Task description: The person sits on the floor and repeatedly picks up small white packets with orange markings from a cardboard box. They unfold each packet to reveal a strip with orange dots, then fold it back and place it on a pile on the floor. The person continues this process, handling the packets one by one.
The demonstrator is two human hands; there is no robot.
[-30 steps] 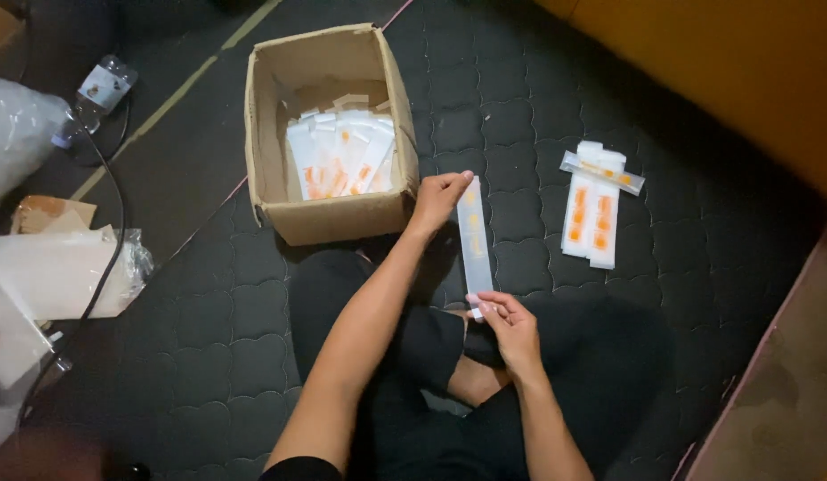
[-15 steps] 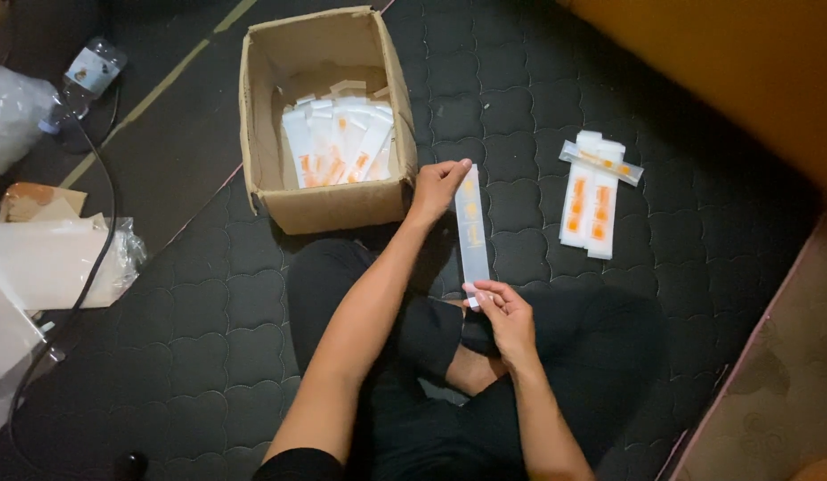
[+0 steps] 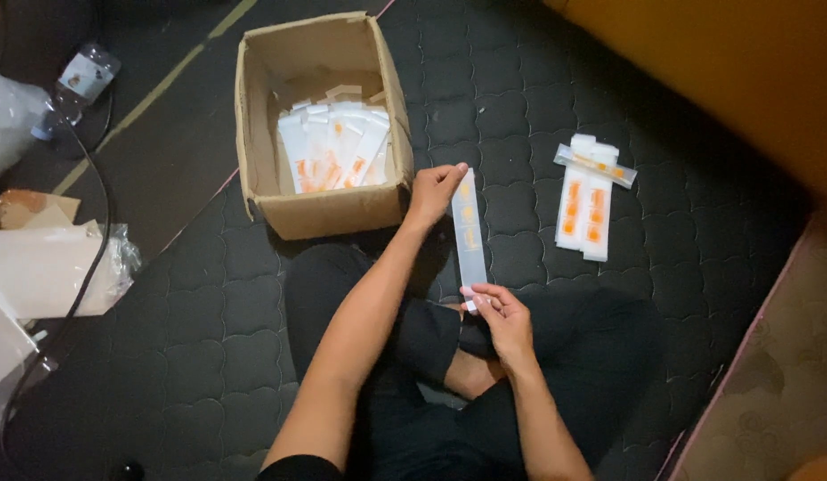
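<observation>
Cardboard box [image 3: 320,209], upper centre of frame, open top: holds a loose stack of white packets with orange print [image 3: 338,156]. Centre frame: long narrow translucent sleeve [image 3: 468,232], faint orange marks, stretched lengthwise. Left hand [image 3: 434,191] pinches its far end; right hand [image 3: 500,313] pinches its near end. Right of centre: small pile of matching packets [image 3: 587,200].

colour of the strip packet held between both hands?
Translucent white packet with small orange markings; head view.
</observation>
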